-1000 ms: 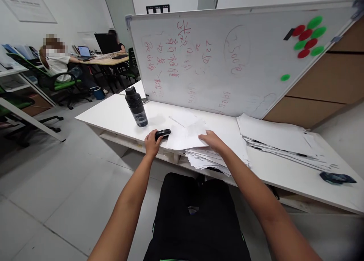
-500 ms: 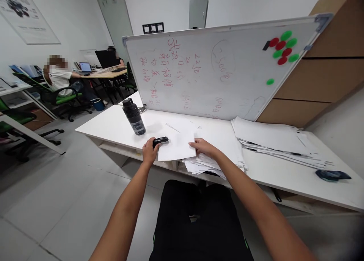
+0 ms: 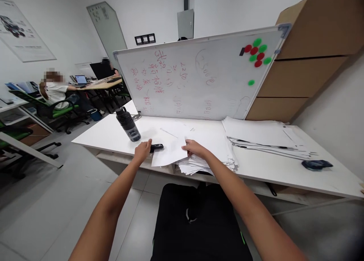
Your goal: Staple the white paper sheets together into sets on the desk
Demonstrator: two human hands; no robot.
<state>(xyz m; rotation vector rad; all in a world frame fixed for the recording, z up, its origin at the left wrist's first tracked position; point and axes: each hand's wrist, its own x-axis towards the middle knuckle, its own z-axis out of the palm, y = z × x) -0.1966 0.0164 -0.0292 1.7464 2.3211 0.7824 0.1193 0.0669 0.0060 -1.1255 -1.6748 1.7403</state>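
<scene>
My left hand [image 3: 142,150] is closed on a small black stapler [image 3: 156,147] near the front edge of the white table [image 3: 113,130]. My right hand [image 3: 194,149] pinches the right edge of a few white sheets [image 3: 167,154], whose left corner lies at the stapler. Under my right hand lies a loose stack of white papers [image 3: 207,155]. A black bottle [image 3: 127,124] stands just left of and behind the stapler.
A whiteboard [image 3: 196,79] with red writing and red and green magnets leans at the table's back. A second paper pile [image 3: 264,136] and a dark object [image 3: 316,164] lie to the right. Cardboard boxes [image 3: 309,56] stand behind. Two people sit at desks far left.
The sheets in my right hand have slid left toward the stapler. The view has pulled back and up; my left hand stays on the stapler.
</scene>
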